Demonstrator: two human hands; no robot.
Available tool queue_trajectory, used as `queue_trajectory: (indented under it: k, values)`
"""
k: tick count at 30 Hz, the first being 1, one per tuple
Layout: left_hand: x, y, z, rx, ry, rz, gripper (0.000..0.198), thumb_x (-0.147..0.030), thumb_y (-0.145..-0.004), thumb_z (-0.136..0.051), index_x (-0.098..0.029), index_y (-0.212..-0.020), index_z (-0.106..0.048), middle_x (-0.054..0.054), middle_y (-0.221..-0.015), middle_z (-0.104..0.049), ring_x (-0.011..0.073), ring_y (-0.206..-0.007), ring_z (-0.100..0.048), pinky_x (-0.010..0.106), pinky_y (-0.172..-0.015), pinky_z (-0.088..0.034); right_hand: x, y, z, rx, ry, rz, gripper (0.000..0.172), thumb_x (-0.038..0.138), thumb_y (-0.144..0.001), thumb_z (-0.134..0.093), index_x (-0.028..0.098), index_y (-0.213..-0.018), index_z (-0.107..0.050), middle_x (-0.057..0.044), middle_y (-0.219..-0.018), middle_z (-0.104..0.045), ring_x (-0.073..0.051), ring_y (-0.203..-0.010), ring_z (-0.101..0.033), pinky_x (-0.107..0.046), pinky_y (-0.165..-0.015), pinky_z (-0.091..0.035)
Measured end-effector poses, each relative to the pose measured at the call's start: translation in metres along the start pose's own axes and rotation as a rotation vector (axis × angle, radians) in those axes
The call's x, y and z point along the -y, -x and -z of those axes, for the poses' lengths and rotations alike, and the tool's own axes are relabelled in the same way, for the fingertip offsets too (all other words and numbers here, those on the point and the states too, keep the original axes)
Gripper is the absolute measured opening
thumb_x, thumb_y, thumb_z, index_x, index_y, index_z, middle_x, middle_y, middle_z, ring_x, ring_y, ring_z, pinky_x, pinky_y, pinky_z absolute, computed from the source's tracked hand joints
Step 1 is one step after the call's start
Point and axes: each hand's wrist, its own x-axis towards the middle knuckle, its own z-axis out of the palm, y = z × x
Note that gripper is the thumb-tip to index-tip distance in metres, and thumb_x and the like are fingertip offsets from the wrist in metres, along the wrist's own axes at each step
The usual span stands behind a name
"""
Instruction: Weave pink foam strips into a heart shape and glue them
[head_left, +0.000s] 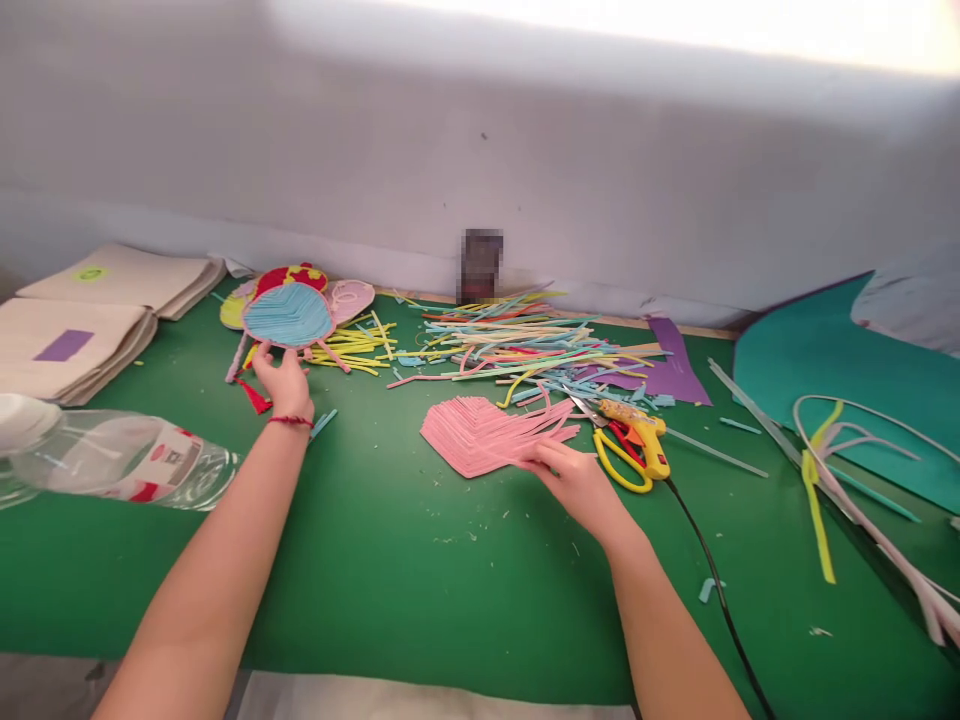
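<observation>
At the lower edge of a round light-blue ribbed piece with a pink rim (289, 315), my left hand (283, 382) reaches with thumb and fingers apart. This blue piece rests over red, yellow and pink pieces, and a red tassel (253, 396) lies below it. My right hand (566, 475) pinches the loose ends of a pink panel of chenille stems (469, 435), which lies flat with its stems in a V pattern. Just right of that hand are yellow-handled scissors (622, 465) and a yellow glue gun (652, 445).
Loose colored stems (517, 340) are heaped at the back beside purple paper (679, 365). A clear bottle (105, 460) lies at left, near stacked notebooks (75, 350). Teal sheet (825, 340) and pale stems (892, 540) occupy the right. The glue gun's black cord (712, 575) crosses the green table (390, 600).
</observation>
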Motion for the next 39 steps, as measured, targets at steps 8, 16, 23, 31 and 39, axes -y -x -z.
queue_trajectory:
  k: [8, 16, 23, 31, 39]
  values:
    - [-0.02, -0.043, 0.001, -0.299, 0.17, 0.116, 0.037, -0.037, -0.089, -0.058, -0.017, -0.121, -0.055, 0.009, -0.122, -0.058, 0.0233, -0.103, -0.06, 0.045, -0.085, -0.053, -0.024, -0.003, 0.005, -0.083, -0.153, -0.056, 0.021, 0.037, -0.091, -0.053, 0.022, -0.085, -0.067, -0.004, -0.081, -0.069, -0.016, -0.071, -0.062, -0.027, -0.06, -0.048]
    - [-0.072, 0.016, -0.024, -0.188, 0.351, -0.057, 0.027, -0.019, -0.084, -0.062, -0.015, -0.11, -0.055, -0.004, -0.093, -0.06, 0.0046, -0.076, -0.056, 0.024, -0.083, -0.05, -0.016, -0.001, 0.015, -0.416, -0.108, -0.132, 0.027, 0.044, -0.091, -0.051, 0.023, -0.083, -0.066, -0.005, -0.08, -0.067, -0.018, -0.07, -0.059, -0.03, -0.057, -0.045]
    - [-0.089, 0.152, -0.06, 0.484, 0.288, 0.184, 0.04, -0.033, -0.069, -0.073, -0.018, -0.104, -0.062, 0.002, -0.087, -0.066, 0.0136, -0.075, -0.062, 0.027, -0.067, -0.052, -0.029, 0.006, 0.026, -0.671, 0.2, -0.312, 0.03, 0.047, -0.091, -0.05, 0.024, -0.086, -0.067, -0.006, -0.083, -0.066, -0.019, -0.073, -0.06, -0.032, -0.067, -0.046]
    - [-0.057, 0.187, -0.075, 0.628, 0.053, 0.256, 0.031, -0.039, -0.071, -0.067, -0.02, -0.096, -0.062, -0.001, -0.07, -0.057, 0.0145, -0.064, -0.058, 0.03, -0.063, -0.054, -0.041, -0.002, -0.001, -0.441, 0.038, -0.404, 0.03, 0.043, -0.091, -0.05, 0.021, -0.103, -0.066, -0.007, -0.092, -0.065, -0.016, -0.062, -0.057, -0.031, -0.061, -0.048]
    - [-0.055, 0.184, -0.061, 0.662, -0.293, 0.115, 0.058, -0.043, -0.079, -0.062, -0.031, -0.134, -0.047, -0.002, -0.074, -0.062, 0.0161, -0.057, -0.056, 0.03, -0.057, -0.049, -0.008, -0.006, -0.038, -0.168, -0.075, -0.408, 0.024, 0.033, -0.093, -0.049, 0.023, -0.111, -0.062, -0.004, -0.088, -0.065, -0.017, -0.072, -0.061, -0.028, -0.06, -0.051]
